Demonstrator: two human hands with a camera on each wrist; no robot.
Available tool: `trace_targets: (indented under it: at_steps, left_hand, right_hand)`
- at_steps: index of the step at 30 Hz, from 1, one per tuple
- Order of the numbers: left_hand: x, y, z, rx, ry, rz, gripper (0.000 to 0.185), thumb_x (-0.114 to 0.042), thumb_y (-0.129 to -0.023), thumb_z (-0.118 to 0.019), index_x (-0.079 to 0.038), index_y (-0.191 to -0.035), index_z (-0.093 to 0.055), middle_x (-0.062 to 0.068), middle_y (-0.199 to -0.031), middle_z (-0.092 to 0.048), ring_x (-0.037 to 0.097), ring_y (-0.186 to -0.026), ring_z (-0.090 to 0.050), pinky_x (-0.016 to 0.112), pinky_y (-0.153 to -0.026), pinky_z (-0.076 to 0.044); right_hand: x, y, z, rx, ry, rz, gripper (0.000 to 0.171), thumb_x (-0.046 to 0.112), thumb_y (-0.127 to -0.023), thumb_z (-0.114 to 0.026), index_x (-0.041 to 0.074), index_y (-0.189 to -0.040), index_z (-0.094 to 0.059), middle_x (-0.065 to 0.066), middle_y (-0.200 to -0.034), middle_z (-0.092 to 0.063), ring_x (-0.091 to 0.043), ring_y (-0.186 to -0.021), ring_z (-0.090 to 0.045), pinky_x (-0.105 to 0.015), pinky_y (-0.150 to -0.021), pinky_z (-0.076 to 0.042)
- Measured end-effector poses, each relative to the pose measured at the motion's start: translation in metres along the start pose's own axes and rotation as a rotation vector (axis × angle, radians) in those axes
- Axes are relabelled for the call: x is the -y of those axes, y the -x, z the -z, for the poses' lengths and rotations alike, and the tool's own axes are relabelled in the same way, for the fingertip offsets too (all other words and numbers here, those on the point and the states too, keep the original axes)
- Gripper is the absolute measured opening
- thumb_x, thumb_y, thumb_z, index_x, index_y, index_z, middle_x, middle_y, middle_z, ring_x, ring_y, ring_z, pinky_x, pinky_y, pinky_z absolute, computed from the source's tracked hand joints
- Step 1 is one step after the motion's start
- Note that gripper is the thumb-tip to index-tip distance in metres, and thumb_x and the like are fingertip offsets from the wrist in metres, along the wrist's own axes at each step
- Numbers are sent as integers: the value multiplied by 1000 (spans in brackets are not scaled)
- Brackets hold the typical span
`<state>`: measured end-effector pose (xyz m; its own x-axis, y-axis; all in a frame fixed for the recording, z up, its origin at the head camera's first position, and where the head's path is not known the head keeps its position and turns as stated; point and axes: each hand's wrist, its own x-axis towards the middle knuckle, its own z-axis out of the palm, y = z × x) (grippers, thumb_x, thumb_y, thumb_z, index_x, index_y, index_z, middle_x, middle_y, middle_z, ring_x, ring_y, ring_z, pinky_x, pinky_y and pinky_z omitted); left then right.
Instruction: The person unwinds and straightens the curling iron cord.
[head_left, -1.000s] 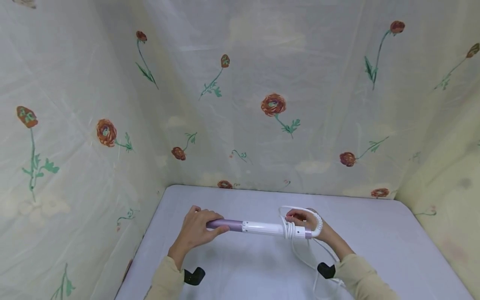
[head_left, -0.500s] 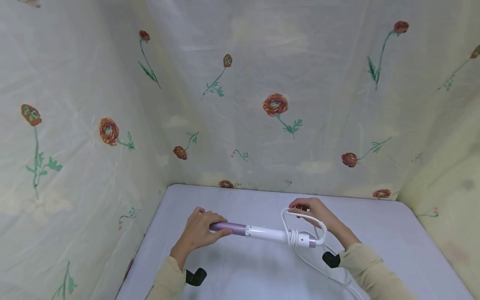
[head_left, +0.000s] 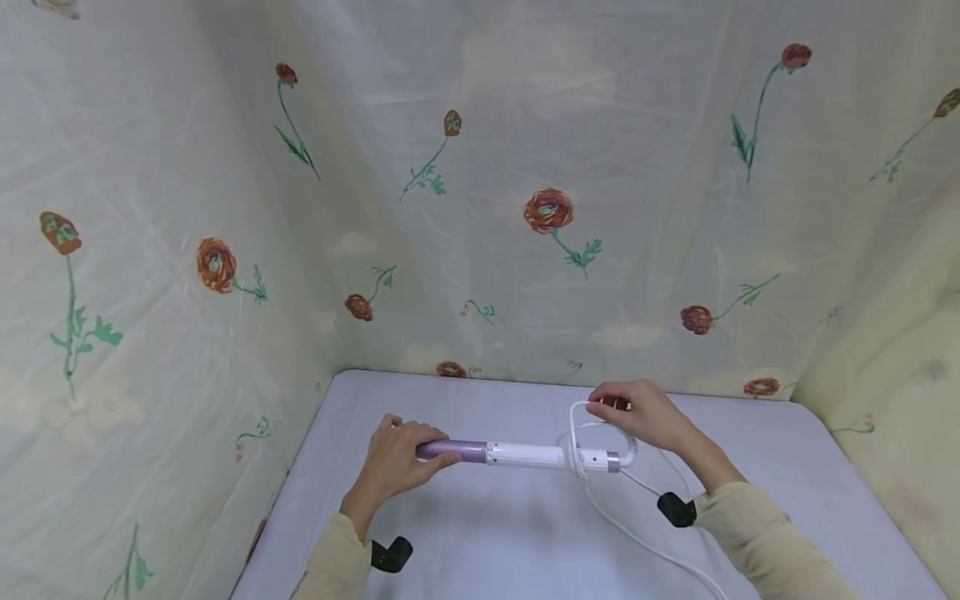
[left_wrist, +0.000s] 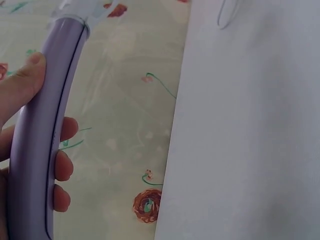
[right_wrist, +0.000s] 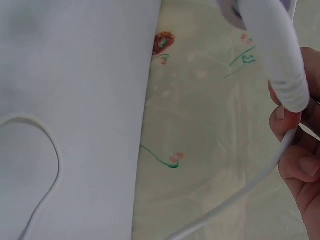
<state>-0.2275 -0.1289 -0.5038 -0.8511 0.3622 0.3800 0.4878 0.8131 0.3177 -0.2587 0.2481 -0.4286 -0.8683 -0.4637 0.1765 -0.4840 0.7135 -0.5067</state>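
Note:
A curling iron [head_left: 525,454] with a purple barrel [left_wrist: 35,150] and a white handle is held level above the table [head_left: 487,542]. My left hand [head_left: 393,462] grips the purple barrel end. A white cord [head_left: 581,437] is looped round the handle near its right end and trails down to the front right [head_left: 660,554]. My right hand [head_left: 637,417] pinches a loop of this cord [right_wrist: 250,192] just behind and above the handle's end. In the right wrist view the thick white strain relief [right_wrist: 280,55] curves past my fingers [right_wrist: 300,170].
A pale cloth with red flowers [head_left: 547,208] hangs behind and on both sides of the table, close to its edges. A slack loop of cord [right_wrist: 45,165] lies on the white tabletop. Black wrist straps [head_left: 390,554] show at both sleeves.
My right hand has lifted up and away from the handle's end, drawing the cord loop toward the back. The iron has levelled and the left hand has stayed put.

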Motion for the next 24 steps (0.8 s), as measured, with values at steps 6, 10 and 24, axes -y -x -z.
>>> trace_targets:
  at_steps: [6, 10, 24]
  left_hand:
    - [-2, -1, -2, 9, 4, 20, 61, -77, -77, -46, -27, -97, -74, -13, -81, -71, 2, -68, -49, 32, -79, -29]
    - [-2, -2, -4, -14, -15, 16, 53, -72, -79, -53, -26, -96, -74, -12, -81, -71, 2, -67, -49, 32, -78, -30]
    - [-3, -3, -5, -87, -58, 40, 49, -67, -78, -60, -23, -94, -74, -6, -81, -72, 5, -65, -50, 35, -79, -34]
  right_hand:
    - [7, 11, 3, -93, 88, 15, 13, 29, -90, -64, 18, -95, -69, 10, -74, -61, -4, -66, -53, -21, -58, -45]
    - [9, 17, 1, -170, 135, 52, 9, 25, -88, -66, 17, -92, -69, 11, -75, -59, -3, -66, -51, -20, -58, -44]
    - [36, 42, -18, -73, -24, 69, 8, 25, -90, -64, 19, -95, -64, 12, -72, -59, 2, -62, -49, -19, -54, -44]
